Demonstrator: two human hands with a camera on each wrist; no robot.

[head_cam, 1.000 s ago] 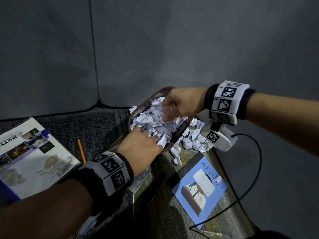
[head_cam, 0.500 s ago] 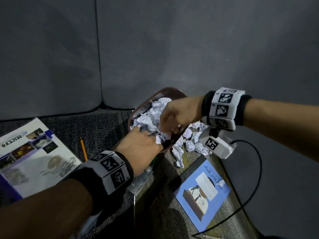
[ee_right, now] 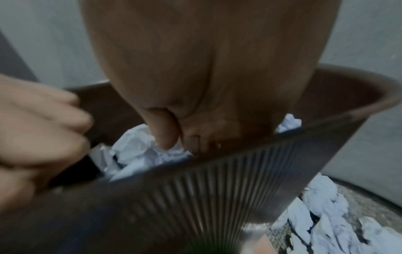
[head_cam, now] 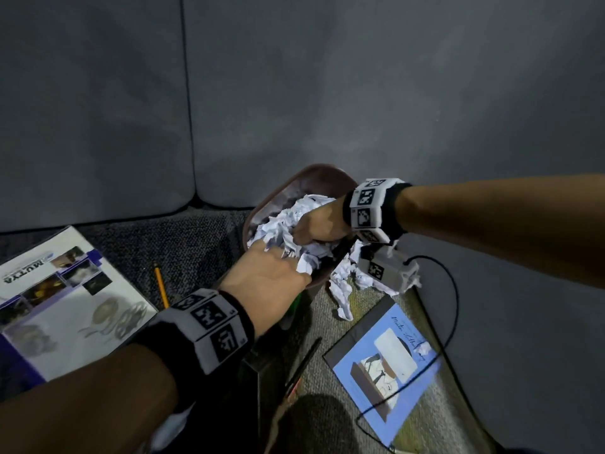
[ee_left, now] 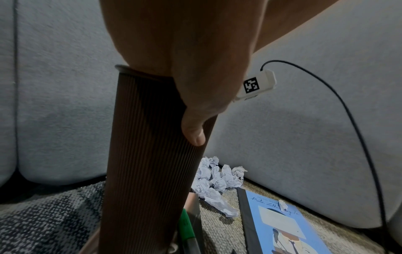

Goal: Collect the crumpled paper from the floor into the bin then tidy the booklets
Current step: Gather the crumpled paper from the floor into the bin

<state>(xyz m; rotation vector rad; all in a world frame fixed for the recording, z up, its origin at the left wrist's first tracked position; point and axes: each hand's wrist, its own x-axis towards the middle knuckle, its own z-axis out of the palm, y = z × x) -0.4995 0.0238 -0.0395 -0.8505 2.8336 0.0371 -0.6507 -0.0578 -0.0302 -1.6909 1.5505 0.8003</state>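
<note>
A brown ribbed bin point(head_cam: 314, 173) stands on the carpet by the sofa, heaped with white crumpled paper point(head_cam: 284, 224). My left hand point(head_cam: 268, 273) grips the bin's near rim, with the thumb point(ee_left: 193, 130) on the outer wall point(ee_left: 147, 137) and the fingers inside. Over the pile, my right hand point(head_cam: 316, 224) is curled and its knuckles press into the paper point(ee_right: 139, 149). More crumpled balls point(head_cam: 343, 283) lie on the floor just right of the bin. A blue booklet point(head_cam: 386, 371) lies front right. At the left lies a white photo booklet point(head_cam: 65, 306).
Grey sofa cushions point(head_cam: 98, 126) wall in the back and right. A yellow pencil point(head_cam: 161, 283) lies left of the bin, and a black pen point(head_cam: 304, 362) in front. A green marker point(ee_left: 185, 221) sits at the bin's foot. A black cable point(head_cam: 451, 306) loops over the blue booklet.
My right hand has moved down and left, deeper into the bin's paper. My left hand has kept its grip on the rim.
</note>
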